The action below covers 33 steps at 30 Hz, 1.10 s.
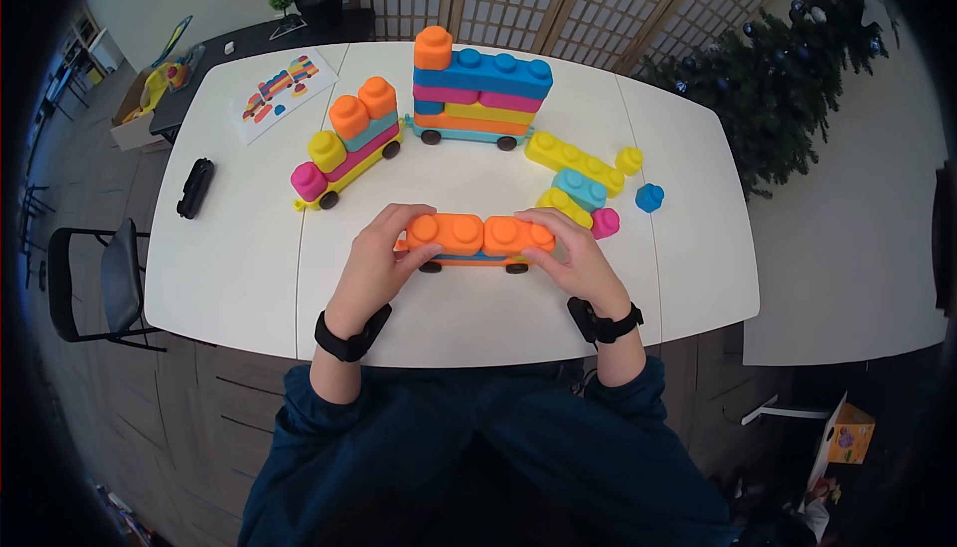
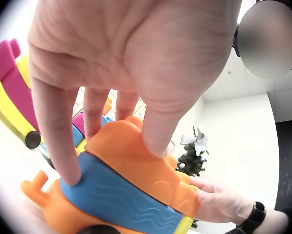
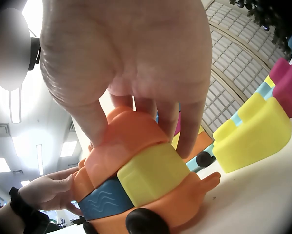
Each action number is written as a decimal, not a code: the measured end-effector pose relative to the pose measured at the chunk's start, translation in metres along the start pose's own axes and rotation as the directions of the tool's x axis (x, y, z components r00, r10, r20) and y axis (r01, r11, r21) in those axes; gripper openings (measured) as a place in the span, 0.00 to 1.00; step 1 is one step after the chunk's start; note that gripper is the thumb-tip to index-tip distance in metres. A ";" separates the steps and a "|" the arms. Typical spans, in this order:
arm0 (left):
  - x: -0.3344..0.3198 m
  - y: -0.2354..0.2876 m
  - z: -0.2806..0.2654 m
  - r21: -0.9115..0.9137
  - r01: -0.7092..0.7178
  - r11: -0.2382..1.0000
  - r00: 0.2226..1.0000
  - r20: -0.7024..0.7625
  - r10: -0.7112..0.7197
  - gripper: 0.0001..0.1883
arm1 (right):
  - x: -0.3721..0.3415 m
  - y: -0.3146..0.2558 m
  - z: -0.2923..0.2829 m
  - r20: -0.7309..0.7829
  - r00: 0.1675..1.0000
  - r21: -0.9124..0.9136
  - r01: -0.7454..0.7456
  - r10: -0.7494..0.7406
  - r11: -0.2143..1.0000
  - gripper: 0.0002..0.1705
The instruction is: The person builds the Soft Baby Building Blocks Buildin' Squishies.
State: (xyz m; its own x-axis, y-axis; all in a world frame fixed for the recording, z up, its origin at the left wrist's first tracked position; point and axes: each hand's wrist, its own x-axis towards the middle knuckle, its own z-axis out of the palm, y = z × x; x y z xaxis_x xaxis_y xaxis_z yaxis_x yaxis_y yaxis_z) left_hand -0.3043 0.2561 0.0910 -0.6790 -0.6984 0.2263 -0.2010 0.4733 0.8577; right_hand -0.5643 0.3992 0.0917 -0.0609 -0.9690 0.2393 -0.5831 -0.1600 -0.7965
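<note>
An orange wheeled base (image 2: 63, 214) carries a blue block (image 2: 121, 195) and a yellow block (image 3: 153, 173) side by side. Two orange blocks lie end to end on top, one at the left (image 1: 447, 234) and one at the right (image 1: 518, 236). My left hand (image 1: 384, 253) grips the left orange block, thumb on the near side and fingers over the far side. The right orange block is held the same way by my right hand (image 1: 578, 258). Part of the far side is hidden behind the fingers.
A yellow-based car (image 1: 349, 168) stands at the left, a tall block-stacked car (image 1: 478, 98) behind. Loose yellow (image 1: 573, 161), light-blue (image 1: 580, 188), pink (image 1: 605, 223) and blue (image 1: 649, 197) blocks lie to the right. A picture sheet (image 1: 261, 128) and black case (image 1: 195, 188) are at the left.
</note>
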 end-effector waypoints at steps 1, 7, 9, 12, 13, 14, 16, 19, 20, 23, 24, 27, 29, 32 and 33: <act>0.000 0.000 0.000 0.000 0.000 1.000 1.000 0.000 0.000 0.21 | 0.000 0.000 0.000 0.001 1.000 0.006 -0.006 0.006 1.000 0.25; -0.001 0.001 0.002 -0.005 0.004 1.000 1.000 -0.010 -0.004 0.21 | -0.002 0.002 0.001 -0.018 1.000 -0.007 0.016 -0.016 1.000 0.26; -0.001 0.002 0.001 0.030 0.041 0.999 0.999 0.024 -0.041 0.22 | -0.003 0.000 0.000 -0.023 1.000 -0.013 0.011 -0.011 1.000 0.27; -0.001 0.005 0.001 0.042 0.038 0.998 0.999 0.010 -0.038 0.22 | -0.005 0.001 -0.005 -0.045 0.999 -0.062 -0.023 0.020 0.998 0.29; -0.001 0.003 0.002 0.041 0.037 0.998 0.999 0.011 -0.038 0.22 | -0.006 0.005 -0.011 -0.067 0.995 -0.061 -0.076 0.072 0.995 0.30; -0.001 0.000 0.003 0.043 0.016 0.999 1.000 -0.018 -0.015 0.22 | -0.006 0.009 -0.018 -0.089 0.988 -0.060 -0.129 0.123 0.990 0.31; -0.001 -0.001 0.005 0.045 -0.008 0.999 0.999 -0.048 0.010 0.22 | -0.002 0.016 -0.035 -0.162 0.983 -0.148 -0.106 0.082 0.983 0.27; 0.000 -0.001 0.005 0.056 -0.004 0.998 0.999 -0.049 0.006 0.22 | 0.002 0.030 -0.058 -0.312 0.947 -0.381 -0.200 0.078 0.903 0.18; 0.000 0.000 0.005 0.053 0.007 0.999 0.999 -0.053 -0.004 0.22 | -0.001 0.033 -0.061 -0.313 0.947 -0.381 -0.200 0.077 0.903 0.18; 0.001 0.001 0.005 0.055 0.013 0.998 0.998 -0.065 -0.009 0.22 | -0.004 0.041 -0.060 -0.217 0.955 -0.479 -0.286 0.203 0.830 0.18; 0.001 0.000 0.006 0.060 0.009 0.998 0.998 -0.067 -0.005 0.22 | -0.007 0.044 -0.054 -0.218 0.964 -0.596 -0.257 0.155 0.761 0.18; 0.002 -0.002 0.007 0.046 -0.003 0.999 0.998 -0.064 0.006 0.22 | -0.011 0.052 -0.045 -0.233 0.968 -0.699 -0.235 0.096 0.676 0.18; 0.003 -0.003 0.006 0.042 0.002 0.999 0.998 -0.060 0.001 0.22 | -0.012 0.054 -0.043 -0.252 0.964 -0.696 -0.241 0.083 0.676 0.19; 0.003 -0.005 0.006 0.039 0.013 0.999 0.998 -0.055 -0.011 0.23 | -0.009 0.043 -0.044 -0.267 0.961 -0.669 -0.243 0.077 0.703 0.17; 0.003 -0.006 0.006 0.037 0.021 0.999 0.998 -0.054 -0.019 0.24 | -0.004 0.031 -0.045 -0.341 0.910 -0.470 -0.384 0.237 0.795 0.17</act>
State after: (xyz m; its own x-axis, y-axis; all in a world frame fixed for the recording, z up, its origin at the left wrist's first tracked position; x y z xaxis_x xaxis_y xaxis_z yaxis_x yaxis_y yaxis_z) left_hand -0.3091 0.2541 0.0834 -0.6358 -0.7352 0.2349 -0.2410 0.4783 0.8445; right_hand -0.6186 0.4061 0.0911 -0.4700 -0.8553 0.2179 -0.8210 0.3330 -0.4638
